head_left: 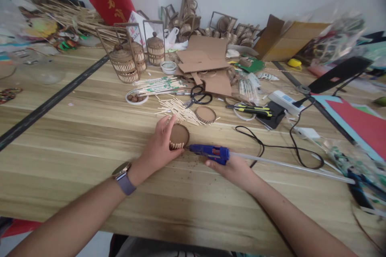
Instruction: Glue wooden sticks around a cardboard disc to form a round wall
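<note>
My left hand [161, 140], with a watch on its wrist, is closed round the left side of a small round cardboard base [180, 134]. Short wooden sticks stand along part of the base's rim. In my right hand [233, 168] is a blue hot glue gun [209, 151], with a long clear glue stick [289, 165] running out of its back. The gun's nozzle points left and is close to the rim; whether it touches cannot be made out. Just beyond lie a loose pile of cut sticks [181, 109] and a second round cardboard piece [205, 114].
Black scissors [201, 95], a yellow-and-black utility knife [251, 109] and stacked cardboard [205, 62] lie further back. Several lantern-like stick baskets [156, 50] stand at back left. A black cable [280, 146] loops across the table on the right, near a white power strip [285, 101].
</note>
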The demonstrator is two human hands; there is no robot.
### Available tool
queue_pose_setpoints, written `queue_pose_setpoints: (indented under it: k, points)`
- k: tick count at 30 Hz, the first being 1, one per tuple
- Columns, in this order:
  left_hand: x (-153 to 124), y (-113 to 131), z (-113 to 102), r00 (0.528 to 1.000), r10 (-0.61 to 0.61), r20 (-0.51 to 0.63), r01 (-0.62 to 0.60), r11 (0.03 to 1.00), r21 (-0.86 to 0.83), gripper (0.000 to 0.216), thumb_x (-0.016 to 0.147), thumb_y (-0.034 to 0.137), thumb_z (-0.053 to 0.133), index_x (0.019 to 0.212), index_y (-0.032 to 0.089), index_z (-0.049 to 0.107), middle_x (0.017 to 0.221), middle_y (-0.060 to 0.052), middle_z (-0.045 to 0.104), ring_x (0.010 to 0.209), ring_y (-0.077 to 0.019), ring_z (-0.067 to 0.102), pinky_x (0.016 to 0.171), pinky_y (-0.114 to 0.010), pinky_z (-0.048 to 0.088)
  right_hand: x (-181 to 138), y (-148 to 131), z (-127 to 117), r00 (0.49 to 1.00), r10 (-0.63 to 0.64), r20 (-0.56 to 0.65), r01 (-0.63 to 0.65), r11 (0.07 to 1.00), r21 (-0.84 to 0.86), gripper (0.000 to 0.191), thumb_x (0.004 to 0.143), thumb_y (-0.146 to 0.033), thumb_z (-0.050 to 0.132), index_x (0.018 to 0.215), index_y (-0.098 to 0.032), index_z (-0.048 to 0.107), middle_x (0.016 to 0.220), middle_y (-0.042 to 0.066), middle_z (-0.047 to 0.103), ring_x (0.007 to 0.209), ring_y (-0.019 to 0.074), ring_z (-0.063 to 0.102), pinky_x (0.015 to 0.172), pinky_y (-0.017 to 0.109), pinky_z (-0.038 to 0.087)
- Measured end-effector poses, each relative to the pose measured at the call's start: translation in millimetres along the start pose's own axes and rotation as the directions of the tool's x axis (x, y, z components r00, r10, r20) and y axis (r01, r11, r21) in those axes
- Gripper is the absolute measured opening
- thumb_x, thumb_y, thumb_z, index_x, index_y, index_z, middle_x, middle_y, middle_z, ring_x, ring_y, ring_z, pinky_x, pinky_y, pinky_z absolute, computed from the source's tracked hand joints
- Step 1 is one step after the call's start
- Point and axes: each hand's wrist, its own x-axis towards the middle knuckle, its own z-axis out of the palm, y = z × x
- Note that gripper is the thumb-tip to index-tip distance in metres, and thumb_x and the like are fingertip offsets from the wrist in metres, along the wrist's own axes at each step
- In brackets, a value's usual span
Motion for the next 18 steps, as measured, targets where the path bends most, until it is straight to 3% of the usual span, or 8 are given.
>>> queue_pose_setpoints:
  k: [18]
  points:
    - [-0.2, -0.6, 0.4, 1.000, -0.005, 0.005, 0.005, 1.000, 0.012, 0.112, 0.069, 0.020, 0.081, 0.153, 0.027, 0.006, 0.151, -0.019, 0.029, 0.142, -0.0392, 0.030, 0.114, -0.062, 0.032, -0.1, 4.5, 1.7, 1.000, -0.009, -0.002, 0.009, 1.000, -0.007, 0.031, 0.089, -0.044, 0.059, 0.107, -0.022, 0.070, 0.110, 0.008, 0.075, 0.103, 0.0261, 0.068, 0.090, 0.037, 0.054]
